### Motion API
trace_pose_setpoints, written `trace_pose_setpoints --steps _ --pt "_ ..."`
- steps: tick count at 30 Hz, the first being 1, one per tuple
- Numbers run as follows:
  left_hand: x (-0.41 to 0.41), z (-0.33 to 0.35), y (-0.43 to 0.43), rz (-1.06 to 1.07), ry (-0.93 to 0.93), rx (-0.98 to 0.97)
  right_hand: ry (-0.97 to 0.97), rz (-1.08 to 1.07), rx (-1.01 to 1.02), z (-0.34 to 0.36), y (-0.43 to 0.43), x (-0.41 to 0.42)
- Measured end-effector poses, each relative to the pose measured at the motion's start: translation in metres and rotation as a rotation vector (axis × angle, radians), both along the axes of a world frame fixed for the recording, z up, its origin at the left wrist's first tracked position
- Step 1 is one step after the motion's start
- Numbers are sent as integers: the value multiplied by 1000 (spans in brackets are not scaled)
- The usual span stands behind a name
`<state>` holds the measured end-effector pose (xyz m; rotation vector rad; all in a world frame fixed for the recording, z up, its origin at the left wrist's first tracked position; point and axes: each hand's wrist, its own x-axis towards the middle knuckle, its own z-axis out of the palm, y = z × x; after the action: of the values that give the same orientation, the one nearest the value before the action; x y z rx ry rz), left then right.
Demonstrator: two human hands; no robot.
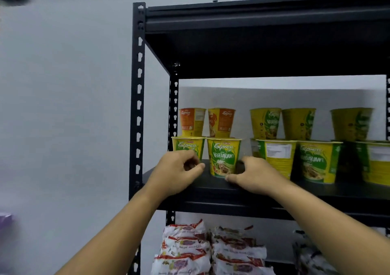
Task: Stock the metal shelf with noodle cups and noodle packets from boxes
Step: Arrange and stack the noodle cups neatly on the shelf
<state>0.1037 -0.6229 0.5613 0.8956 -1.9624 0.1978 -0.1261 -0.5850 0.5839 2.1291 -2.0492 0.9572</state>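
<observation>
The black metal shelf (211,188) is standing against a pale wall, and everything here is sitting on it or under its middle board. On that board I am counting ten noodle cups. Five are standing in the front row, all yellow and green: the far-left front cup (187,148), the vegetarian cup (224,157) just beside it, then three more running to the right, the last one cut off by the edge of view. Five more are perching on top of these — two orange cups (207,121) above the left pair and three yellow cups (304,123) above the right ones.

Below the board, two stacks of white and red noodle packets (209,249) are lying side by side; the single packets are too crumpled to count.

The left hand (177,172) is reaching in front of the far-left front cup, fingers curled loosely and thumb tip near the forefinger; whether it is gripping the cup I cannot tell. The right hand (253,174) is curving half open just right of the vegetarian cup's base, thumb at the bottom edge — touching or nearly so, holding nothing clearly.
</observation>
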Motion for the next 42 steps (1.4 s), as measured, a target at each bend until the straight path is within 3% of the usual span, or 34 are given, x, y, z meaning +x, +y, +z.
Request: trace_pose_setpoints --steps 4,9,18,21,29,37,42 --pt "-8 2 7 -45 -205 -22 137 50 65 -5 30 -22" --pt "-50 1 23 -148 -344 -17 144 2 89 -8 61 -61" --pt "-134 11 25 -143 -450 171 137 -147 79 -11 75 -138" --pt "-149 15 26 -93 -375 224 140 -166 79 -13 77 -165" --pt "-184 20 26 100 137 389 144 -92 42 -11 77 -224" --pt "-215 33 22 58 373 649 181 -52 5 -9 64 -248" --pt "-232 28 12 -13 423 680 212 -82 146 -1 55 -259"
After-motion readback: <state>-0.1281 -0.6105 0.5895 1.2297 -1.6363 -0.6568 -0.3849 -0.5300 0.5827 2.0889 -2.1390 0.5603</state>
